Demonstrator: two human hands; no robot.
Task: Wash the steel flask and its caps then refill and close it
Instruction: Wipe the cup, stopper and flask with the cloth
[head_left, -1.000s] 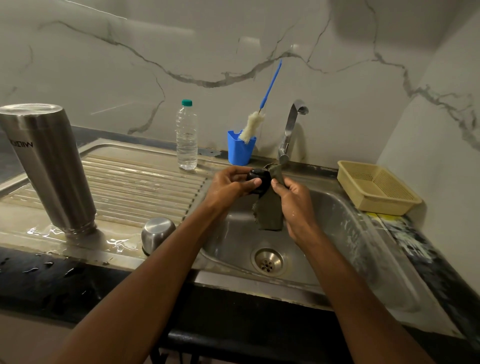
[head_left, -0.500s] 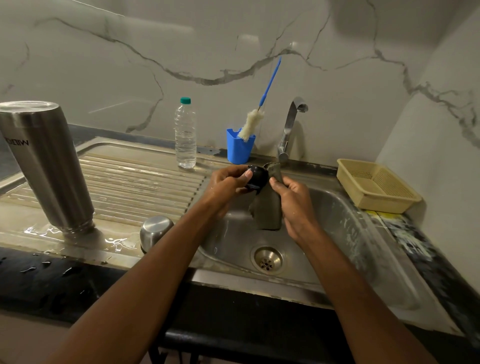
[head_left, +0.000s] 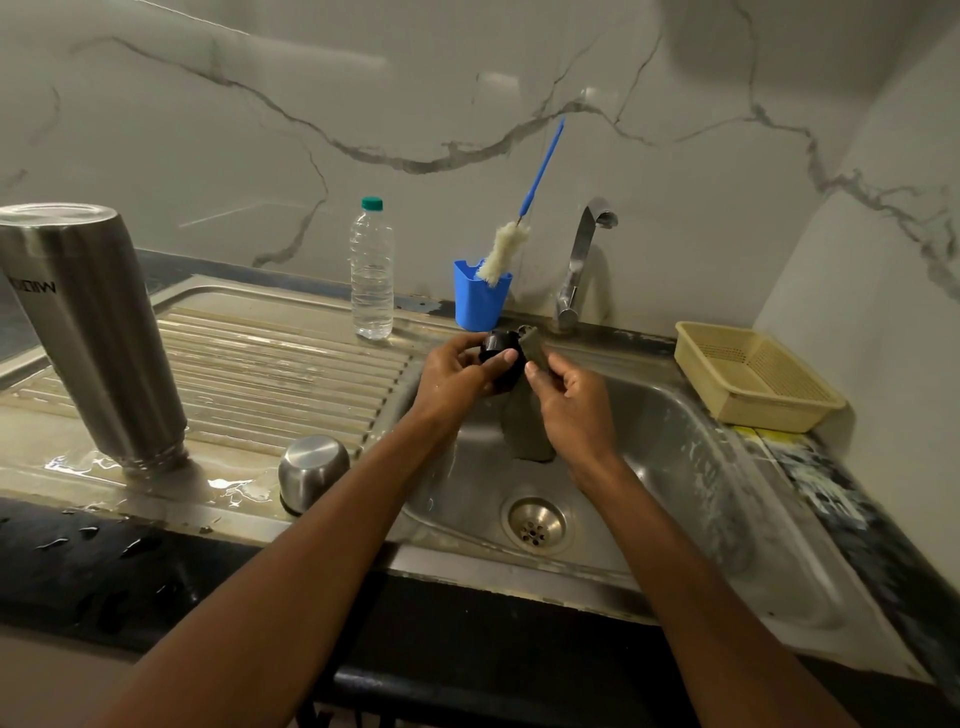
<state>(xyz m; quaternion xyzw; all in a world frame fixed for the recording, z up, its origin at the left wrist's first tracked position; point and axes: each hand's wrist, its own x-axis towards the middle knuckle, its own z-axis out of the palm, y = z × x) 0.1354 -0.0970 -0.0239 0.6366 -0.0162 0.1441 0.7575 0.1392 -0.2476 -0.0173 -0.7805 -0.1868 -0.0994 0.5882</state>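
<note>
The steel flask (head_left: 93, 332) stands upside down on the wet drainboard (head_left: 270, 364) at the left. Its steel outer cap (head_left: 311, 470) sits dome-up near the drainboard's front edge. Over the sink basin (head_left: 675, 467), my left hand (head_left: 457, 379) grips the small black inner cap (head_left: 501, 345). My right hand (head_left: 571, 410) holds a grey-green scrub cloth (head_left: 524, 431) against the cap; the cloth hangs down into the basin.
A tap (head_left: 582, 260) rises behind the basin, with no water seen running. A blue holder (head_left: 480, 301) with a bottle brush (head_left: 501, 249) and a clear water bottle (head_left: 371, 270) stand at the back. A beige basket (head_left: 753, 374) sits at the right. The drain (head_left: 535, 522) lies below my hands.
My left hand has turned the black cap a little in its fingers, its thumb now across the cap's front. The cloth stays against the cap.
</note>
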